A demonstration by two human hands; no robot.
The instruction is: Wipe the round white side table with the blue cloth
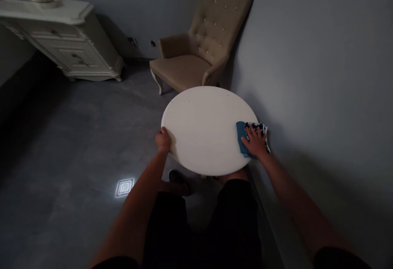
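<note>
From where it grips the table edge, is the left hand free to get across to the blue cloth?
Probably yes. The left hand holds the near-left rim of the round white table, and the tabletop between it and the blue cloth is bare. The right hand lies flat on that cloth, though, covering most of it.

Right hand (255, 141) flat on blue cloth (241, 137); left hand (162, 140) grips table (202, 129) edge.

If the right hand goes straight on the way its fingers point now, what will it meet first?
The right hand lies flat on the blue cloth, fingers towards the grey wall. Past the round table's edge it would probably meet that wall.
</note>
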